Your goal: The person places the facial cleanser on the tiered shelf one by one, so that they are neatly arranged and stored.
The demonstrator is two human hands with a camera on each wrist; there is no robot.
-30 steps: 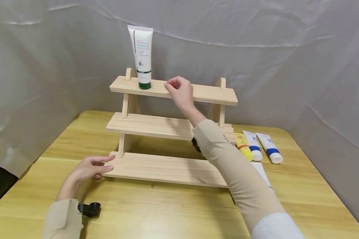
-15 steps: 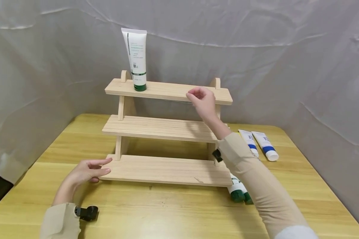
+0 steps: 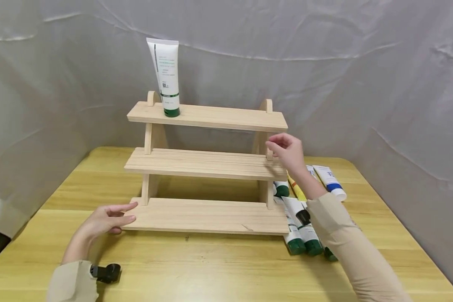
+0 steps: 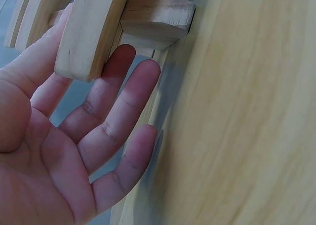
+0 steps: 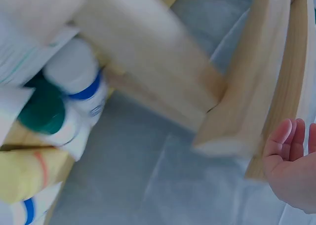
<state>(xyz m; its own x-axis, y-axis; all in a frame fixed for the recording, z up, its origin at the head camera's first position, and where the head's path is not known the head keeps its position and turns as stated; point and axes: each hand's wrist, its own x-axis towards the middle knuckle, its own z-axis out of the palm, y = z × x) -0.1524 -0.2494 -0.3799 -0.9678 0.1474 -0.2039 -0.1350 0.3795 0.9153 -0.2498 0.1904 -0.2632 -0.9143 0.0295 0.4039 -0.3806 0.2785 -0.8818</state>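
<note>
A three-tier wooden display shelf (image 3: 207, 216) stands on the table. My left hand (image 3: 102, 220) holds the left end of its bottom board; in the left wrist view, the board's end lies between the thumb and the fingers (image 4: 116, 114). On the top tier, towards its left end, a white squeeze tube (image 3: 167, 71) stands upright on its green cap. My right hand (image 3: 290, 155) is near the right end of the middle tier. It holds nothing, and its fingers are loosely curled.
Several green-capped white tubes (image 3: 312, 246) lie at the shelf's right side, partly hidden. Beyond them are a yellow tube (image 3: 297, 191) and white tubes with blue bands (image 3: 329, 178). Grey cloth (image 3: 324, 84) hangs behind the wooden table (image 3: 196, 272).
My right hand has moved right and down, away from the standing tube, which stays on the top tier. My left hand remains at the bottom board. The view has shifted slightly.
</note>
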